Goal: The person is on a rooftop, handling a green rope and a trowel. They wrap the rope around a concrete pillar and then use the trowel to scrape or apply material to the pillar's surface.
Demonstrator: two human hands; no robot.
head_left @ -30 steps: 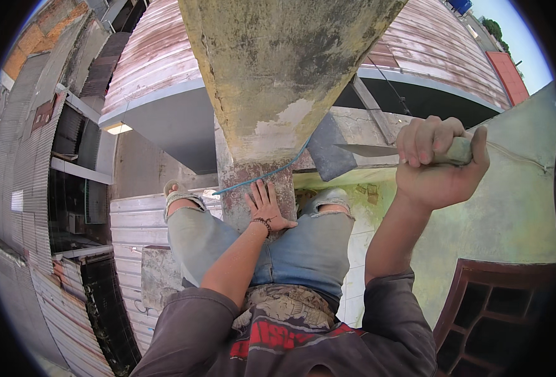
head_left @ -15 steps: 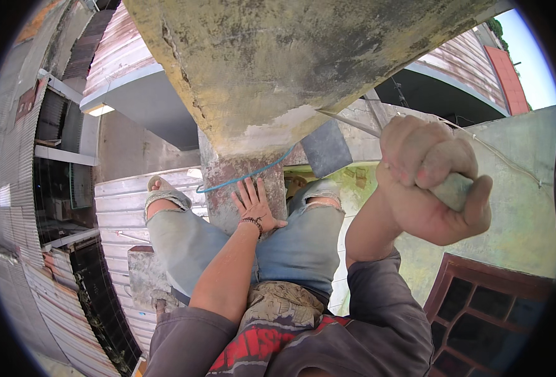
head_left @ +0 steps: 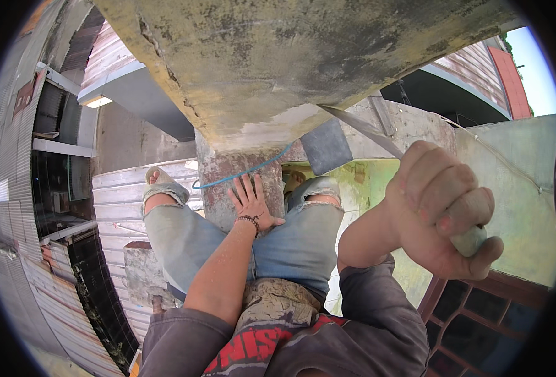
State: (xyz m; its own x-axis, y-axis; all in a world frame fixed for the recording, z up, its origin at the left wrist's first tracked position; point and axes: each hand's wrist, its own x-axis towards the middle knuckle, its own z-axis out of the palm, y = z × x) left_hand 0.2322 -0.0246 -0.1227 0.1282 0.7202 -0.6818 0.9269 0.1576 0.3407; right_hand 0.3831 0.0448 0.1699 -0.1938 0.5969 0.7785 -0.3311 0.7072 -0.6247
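Observation:
My right hand [head_left: 444,207] is closed around the pale handle of a flat-bladed hand tool [head_left: 369,131]; its exact kind is hard to make out. The tool's long metal blade points up and left, its tip at the lower edge of a weathered concrete block [head_left: 278,56]. Beside the tip lies a lighter smooth patch [head_left: 281,125] on that surface. My left hand [head_left: 253,204], with a dark bracelet at the wrist, is spread flat on a worn concrete beam [head_left: 218,169] between my thighs. A blue cord [head_left: 243,174] crosses the beam just past its fingers.
A dark grey square plate [head_left: 326,147] lies beside the block's lower edge. Corrugated metal sheeting [head_left: 118,207] spreads below on the left. A greenish wall [head_left: 510,188] with a brown-framed window [head_left: 479,320] stands right. A thin cable [head_left: 491,147] runs along that wall.
My right hand has moved down and to the right, and the tool's blade has turned to show more of its flat face. My left hand stays on the beam.

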